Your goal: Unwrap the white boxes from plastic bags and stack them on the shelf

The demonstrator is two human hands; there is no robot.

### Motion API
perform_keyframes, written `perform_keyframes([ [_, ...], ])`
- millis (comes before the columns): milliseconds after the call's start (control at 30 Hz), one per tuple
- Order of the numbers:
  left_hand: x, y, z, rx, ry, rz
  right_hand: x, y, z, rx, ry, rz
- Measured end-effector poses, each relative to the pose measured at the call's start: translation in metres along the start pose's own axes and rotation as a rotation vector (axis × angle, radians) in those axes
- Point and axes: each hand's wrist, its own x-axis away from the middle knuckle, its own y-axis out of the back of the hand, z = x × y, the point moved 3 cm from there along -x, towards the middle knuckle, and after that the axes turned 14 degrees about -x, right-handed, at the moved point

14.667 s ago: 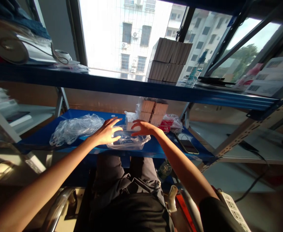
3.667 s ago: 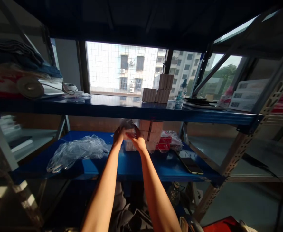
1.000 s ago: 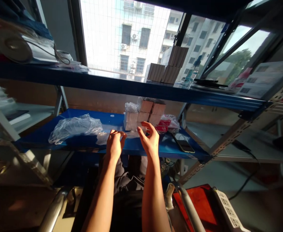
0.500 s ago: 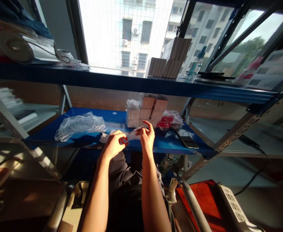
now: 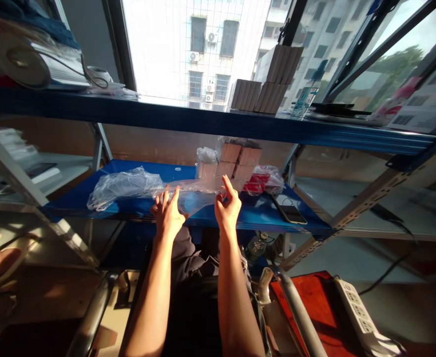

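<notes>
A thin clear plastic bag [image 5: 199, 193] stretches between my two hands above the front of the blue shelf [image 5: 124, 208]. My left hand [image 5: 168, 213] grips its left end, with the index and middle fingers pointing forward and the thumb out to the right. At the other end, my right hand [image 5: 228, 206] pinches the film, its index finger raised and the other fingers curled. Just behind the bag stands a stack of pinkish-brown blocks [image 5: 240, 161], partly wrapped in clear plastic. The exact contact of my left fingertips on the film is hard to make out.
Crumpled clear plastic [image 5: 124, 186] lies left on the shelf. To the right are a red wrapped pack [image 5: 257, 183] and a phone [image 5: 290, 210]. An upper shelf [image 5: 184, 116] carries stacked grey blocks [image 5: 273, 82]. Below right are a bottle [image 5: 255, 248] and a power strip [image 5: 355, 307].
My left hand has shifted left and its fingers have straightened forward. The bag, bunched up before, is now spread wide between both hands. The view has tilted slightly.
</notes>
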Motion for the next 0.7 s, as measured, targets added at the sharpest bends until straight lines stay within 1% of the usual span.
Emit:
perform_keyframes([
  [67,0.002,-0.002,-0.004,-0.01,-0.05,0.012,0.001,-0.003,0.009,0.081,0.088,0.066],
  [133,0.004,-0.005,-0.008,0.0,-0.099,0.04,0.001,-0.004,0.024,0.138,0.179,0.104],
  [233,0.002,-0.008,-0.012,0.02,-0.113,0.036,0.0,-0.003,0.051,0.112,0.291,0.119],
  [267,0.0,-0.008,-0.013,0.035,-0.104,0.015,-0.001,-0.002,0.058,0.074,0.304,0.158],
  [300,-0.002,-0.007,-0.012,0.056,-0.098,-0.012,-0.001,-0.003,0.064,0.036,0.294,0.226],
  [367,-0.006,-0.006,-0.01,0.123,-0.12,-0.075,-0.001,-0.005,0.069,0.0,0.208,0.417],
  [433,-0.007,-0.005,-0.006,0.204,-0.174,-0.119,0.0,-0.008,0.064,0.056,0.075,0.581],
  [467,-0.007,-0.005,-0.003,0.241,-0.208,-0.123,0.002,-0.009,0.058,0.116,0.014,0.624],
  [533,-0.005,-0.008,0.001,0.3,-0.293,-0.08,0.003,-0.008,0.044,0.259,-0.055,0.652],
  [633,-0.001,-0.013,0.006,0.334,-0.406,0.036,0.0,-0.008,0.021,0.464,-0.041,0.668],
  [700,-0.001,-0.012,0.007,0.3,-0.421,0.066,-0.008,-0.011,0.007,0.548,-0.014,0.704],
])
